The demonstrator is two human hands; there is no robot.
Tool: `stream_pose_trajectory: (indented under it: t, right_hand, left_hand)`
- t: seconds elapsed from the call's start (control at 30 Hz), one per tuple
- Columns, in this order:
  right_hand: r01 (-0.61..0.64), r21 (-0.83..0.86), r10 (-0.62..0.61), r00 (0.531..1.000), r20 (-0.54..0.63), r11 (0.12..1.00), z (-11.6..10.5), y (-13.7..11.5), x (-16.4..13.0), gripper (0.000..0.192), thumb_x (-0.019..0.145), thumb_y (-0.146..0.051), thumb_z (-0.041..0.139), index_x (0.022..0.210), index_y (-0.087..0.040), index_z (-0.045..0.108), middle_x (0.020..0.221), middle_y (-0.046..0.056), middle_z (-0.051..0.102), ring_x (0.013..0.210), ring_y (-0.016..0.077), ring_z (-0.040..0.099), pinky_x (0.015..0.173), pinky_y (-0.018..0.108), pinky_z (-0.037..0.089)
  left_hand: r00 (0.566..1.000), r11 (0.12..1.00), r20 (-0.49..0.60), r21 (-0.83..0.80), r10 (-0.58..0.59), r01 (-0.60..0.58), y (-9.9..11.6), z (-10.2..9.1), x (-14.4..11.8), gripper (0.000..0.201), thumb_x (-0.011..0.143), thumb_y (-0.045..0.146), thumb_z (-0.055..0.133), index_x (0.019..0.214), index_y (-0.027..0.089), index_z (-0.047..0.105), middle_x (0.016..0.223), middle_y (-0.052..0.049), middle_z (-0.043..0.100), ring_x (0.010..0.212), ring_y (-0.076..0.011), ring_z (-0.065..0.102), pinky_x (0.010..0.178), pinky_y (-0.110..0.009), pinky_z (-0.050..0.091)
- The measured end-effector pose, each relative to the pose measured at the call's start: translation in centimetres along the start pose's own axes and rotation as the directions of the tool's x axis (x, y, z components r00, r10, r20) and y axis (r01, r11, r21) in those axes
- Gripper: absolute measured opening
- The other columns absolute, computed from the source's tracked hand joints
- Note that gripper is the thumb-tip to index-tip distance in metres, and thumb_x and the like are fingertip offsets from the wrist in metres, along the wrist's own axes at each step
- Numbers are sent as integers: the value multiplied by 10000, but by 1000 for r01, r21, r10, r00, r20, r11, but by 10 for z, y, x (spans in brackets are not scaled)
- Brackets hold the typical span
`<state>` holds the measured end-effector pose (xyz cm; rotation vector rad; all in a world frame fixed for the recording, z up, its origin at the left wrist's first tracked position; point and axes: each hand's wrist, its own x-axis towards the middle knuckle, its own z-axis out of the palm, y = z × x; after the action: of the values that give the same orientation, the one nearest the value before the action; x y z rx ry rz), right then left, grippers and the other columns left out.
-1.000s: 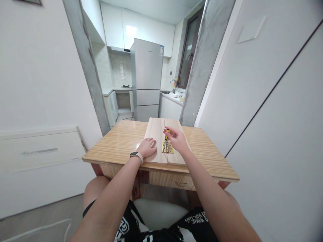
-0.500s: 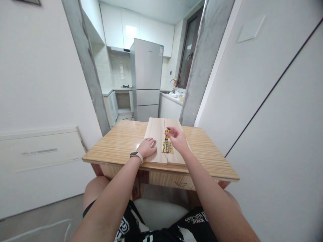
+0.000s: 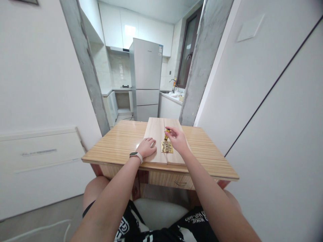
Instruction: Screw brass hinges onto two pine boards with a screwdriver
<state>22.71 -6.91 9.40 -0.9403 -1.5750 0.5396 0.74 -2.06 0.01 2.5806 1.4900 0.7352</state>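
Two pale wooden boards (image 3: 155,134) lie side by side on a striped wooden table (image 3: 121,141). A brass hinge (image 3: 167,147) sits across their seam near the front. My right hand (image 3: 178,140) grips the yellow-and-black handle of a small screwdriver (image 3: 166,133), held upright with its tip down on the hinge. My left hand (image 3: 148,147) rests flat on the left board, fingers spread, with a white band on the wrist.
The table has a drawer (image 3: 179,183) under its front edge. White walls stand close on both sides. Beyond the table a doorway leads to a kitchen with a grey fridge (image 3: 146,80) and a counter with a sink (image 3: 173,95). My knees are under the table.
My right hand's fingers have shifted slightly around the screwdriver handle. The left hand and the boards have stayed put.
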Motion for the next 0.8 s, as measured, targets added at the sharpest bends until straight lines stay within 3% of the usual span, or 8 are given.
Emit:
stream_pose_trajectory:
  t: [0.1, 0.2, 0.57, 0.8]
  right_hand:
    - [1, 71, -3, 1000, 19, 997, 2, 0, -2, 375, 958, -502, 659, 1224, -245, 724, 1158, 93, 776, 1095, 264, 756, 994, 436, 582]
    - [8, 119, -14, 999, 45, 993, 3, -2, -3, 382, 976, -526, 629, 1219, -240, 702, 1190, 108, 767, 1158, 273, 742, 1013, 440, 573]
    - [-42, 214, 24, 996, 89, 976, 2, -3, -2, 376, 907, -466, 699, 1201, -232, 705, 1101, 107, 793, 1093, 273, 759, 977, 462, 594]
    - [-29, 63, 29, 1000, 2, 998, 3, -3, 2, 330, 842, -394, 757, 1123, -224, 724, 988, 76, 787, 930, 251, 758, 892, 420, 607]
  left_hand:
    - [1000, 1000, 3, -6, -9, 9, 2, -2, 0, 442, 903, 361, 643, 1329, 249, 683, 1482, -91, 612, 1421, -298, 511, 1244, -436, 376]
    - [1000, 1000, 2, -10, -16, 17, 2, -2, -1, 442, 899, 360, 648, 1328, 258, 686, 1484, -88, 612, 1423, -299, 510, 1243, -439, 376]
    - [1000, 1000, 4, -7, -10, 10, -1, 2, 0, 450, 903, 361, 643, 1338, 254, 678, 1490, -92, 606, 1421, -298, 512, 1240, -448, 381]
    - [1000, 1000, -10, -5, 12, -12, -1, 1, 0, 439, 903, 363, 641, 1324, 246, 684, 1462, -90, 624, 1398, -291, 531, 1238, -424, 382]
